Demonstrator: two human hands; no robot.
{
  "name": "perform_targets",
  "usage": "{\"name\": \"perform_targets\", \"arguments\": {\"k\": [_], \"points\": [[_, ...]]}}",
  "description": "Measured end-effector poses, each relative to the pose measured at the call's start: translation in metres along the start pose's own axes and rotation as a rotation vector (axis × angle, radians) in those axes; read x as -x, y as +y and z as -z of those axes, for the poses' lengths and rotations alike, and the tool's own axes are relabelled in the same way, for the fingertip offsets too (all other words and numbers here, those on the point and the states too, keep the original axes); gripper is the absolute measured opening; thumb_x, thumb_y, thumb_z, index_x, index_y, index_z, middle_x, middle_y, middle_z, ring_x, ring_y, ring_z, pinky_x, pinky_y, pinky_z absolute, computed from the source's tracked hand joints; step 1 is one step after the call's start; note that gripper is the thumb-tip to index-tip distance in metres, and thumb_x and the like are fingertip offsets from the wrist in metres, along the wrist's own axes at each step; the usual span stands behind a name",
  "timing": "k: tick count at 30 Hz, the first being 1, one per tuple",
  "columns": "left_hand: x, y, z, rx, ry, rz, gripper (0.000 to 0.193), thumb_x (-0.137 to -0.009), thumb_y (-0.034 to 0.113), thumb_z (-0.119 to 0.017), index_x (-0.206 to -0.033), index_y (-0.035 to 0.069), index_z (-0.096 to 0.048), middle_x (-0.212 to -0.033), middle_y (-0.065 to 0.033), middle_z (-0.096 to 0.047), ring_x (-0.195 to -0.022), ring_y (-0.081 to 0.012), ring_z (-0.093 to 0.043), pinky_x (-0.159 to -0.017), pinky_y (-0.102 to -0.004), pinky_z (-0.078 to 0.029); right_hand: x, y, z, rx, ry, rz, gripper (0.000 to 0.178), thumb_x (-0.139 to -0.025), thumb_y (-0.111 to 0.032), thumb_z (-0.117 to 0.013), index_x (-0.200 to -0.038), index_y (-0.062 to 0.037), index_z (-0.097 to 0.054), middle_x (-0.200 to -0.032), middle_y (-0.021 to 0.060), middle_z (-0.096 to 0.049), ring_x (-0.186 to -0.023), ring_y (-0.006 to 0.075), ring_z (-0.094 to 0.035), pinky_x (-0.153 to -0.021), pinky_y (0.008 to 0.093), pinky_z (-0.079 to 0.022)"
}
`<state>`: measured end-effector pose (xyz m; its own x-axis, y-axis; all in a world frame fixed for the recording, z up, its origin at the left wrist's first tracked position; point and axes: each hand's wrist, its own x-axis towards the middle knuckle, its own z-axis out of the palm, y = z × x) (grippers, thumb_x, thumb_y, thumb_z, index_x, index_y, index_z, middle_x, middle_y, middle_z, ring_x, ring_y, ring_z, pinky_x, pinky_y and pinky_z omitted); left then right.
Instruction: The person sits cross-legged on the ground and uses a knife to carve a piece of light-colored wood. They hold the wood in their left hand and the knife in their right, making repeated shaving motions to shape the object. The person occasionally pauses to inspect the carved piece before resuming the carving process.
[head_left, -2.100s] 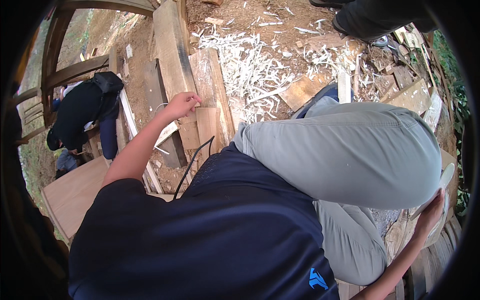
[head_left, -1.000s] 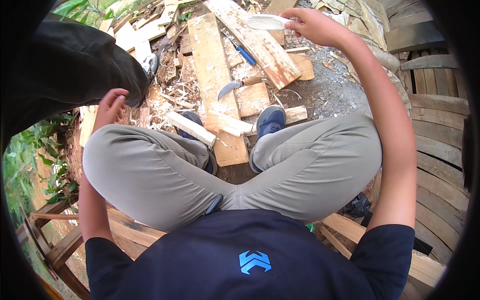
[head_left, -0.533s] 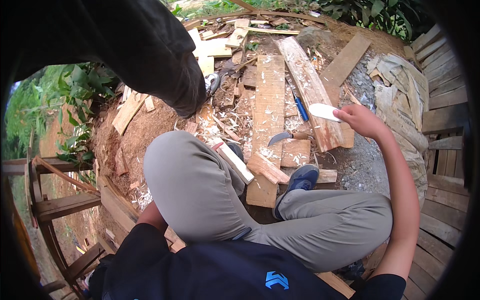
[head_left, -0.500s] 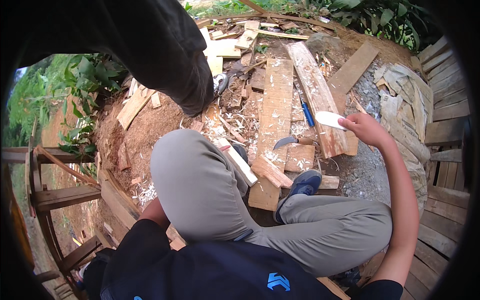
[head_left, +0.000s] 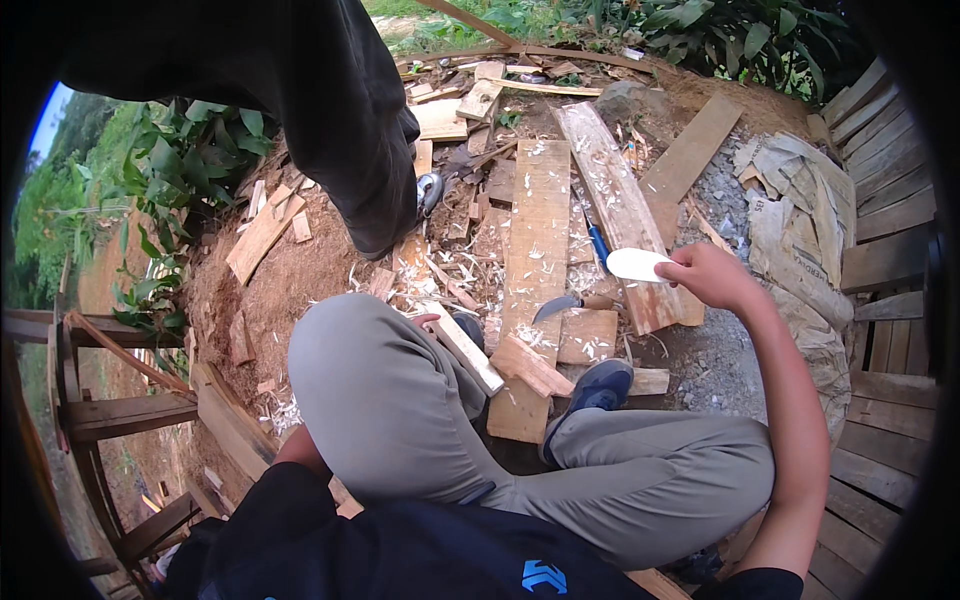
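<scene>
My right hand (head_left: 705,275) pinches the near end of a white, flat, oval piece (head_left: 633,264) between thumb and fingers. It hangs over a long pale plank, its tip close to a blue-handled tool (head_left: 598,246) with a thin shaft. Most of my left hand (head_left: 426,320) is hidden behind my raised knee. Its fingertips show curled over the upper end of a narrow wooden strip (head_left: 465,355), which slants down beside my leg. Between the hands lies a curved-blade knife (head_left: 555,308) with a wooden handle, resting across the planks.
A long plank (head_left: 537,215) strewn with shavings runs away from my feet. Another person's dark-trousered leg (head_left: 350,130) stands at the upper left. Wood scraps (head_left: 440,118) lie at the back, torn sacks (head_left: 795,220) and a board wall (head_left: 890,430) at the right.
The whole view has shifted a little, so the scene sits lower and farther left. Slightly more of my left fingers shows. My right hand still holds the white piece.
</scene>
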<state>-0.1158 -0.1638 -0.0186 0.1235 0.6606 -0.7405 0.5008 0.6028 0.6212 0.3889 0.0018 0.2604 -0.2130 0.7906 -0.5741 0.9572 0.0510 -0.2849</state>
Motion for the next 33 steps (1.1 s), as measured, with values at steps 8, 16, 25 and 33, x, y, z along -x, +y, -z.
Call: {"name": "perform_targets", "arguments": {"k": [8, 16, 25, 33], "points": [[-0.043, 0.178, 0.107, -0.111, 0.332, -0.263, 0.072, -0.095, 0.022, -0.063, -0.161, 0.011, -0.035, -0.069, -0.0068, -0.070, -0.054, -0.0115, -0.060, -0.051, -0.0310, -0.048, -0.007, 0.016, -0.009, -0.047, 0.037, 0.089, 0.039, -0.092, -0.030, -0.060, -0.115, -0.0008, -0.071, -0.106, 0.0241, -0.072, -0.100, 0.0387, -0.070, -0.089, 0.0451, -0.053], [-0.042, 0.217, 0.101, -0.249, 0.167, -0.327, 0.061, -0.098, 0.020, -0.061, -0.155, 0.010, -0.045, -0.077, -0.0063, -0.072, -0.058, -0.0118, -0.062, -0.052, -0.0294, -0.049, -0.016, 0.032, -0.021, -0.070, 0.067, 0.179, 0.043, -0.096, -0.037, -0.061, -0.119, -0.0016, -0.070, -0.105, 0.0241, -0.073, -0.099, 0.0401, -0.070, -0.088, 0.0461, -0.053], [0.006, 0.323, 0.124, -0.571, 0.125, -0.647, 0.032, -0.103, 0.020, -0.058, -0.133, 0.010, -0.066, -0.080, -0.0073, -0.072, -0.067, -0.0101, -0.063, -0.063, -0.0307, -0.052, -0.014, -0.018, 0.006, -0.038, 0.195, -0.016, 0.061, -0.094, -0.061, -0.062, -0.106, -0.0026, -0.075, -0.088, 0.0199, -0.073, -0.086, 0.0366, -0.071, -0.078, 0.0452, -0.052], [0.058, 0.450, 0.077, -0.547, 0.043, -0.761, 0.043, -0.102, 0.025, -0.058, -0.141, 0.008, -0.057, -0.099, -0.0137, -0.073, -0.071, -0.0185, -0.071, -0.063, -0.0343, -0.059, -0.019, -0.014, -0.007, -0.218, 0.421, -0.032, 0.054, -0.094, -0.054, -0.062, -0.098, -0.0013, -0.074, -0.079, 0.0164, -0.070, -0.076, 0.0308, -0.069, -0.074, 0.0435, -0.051]]}}
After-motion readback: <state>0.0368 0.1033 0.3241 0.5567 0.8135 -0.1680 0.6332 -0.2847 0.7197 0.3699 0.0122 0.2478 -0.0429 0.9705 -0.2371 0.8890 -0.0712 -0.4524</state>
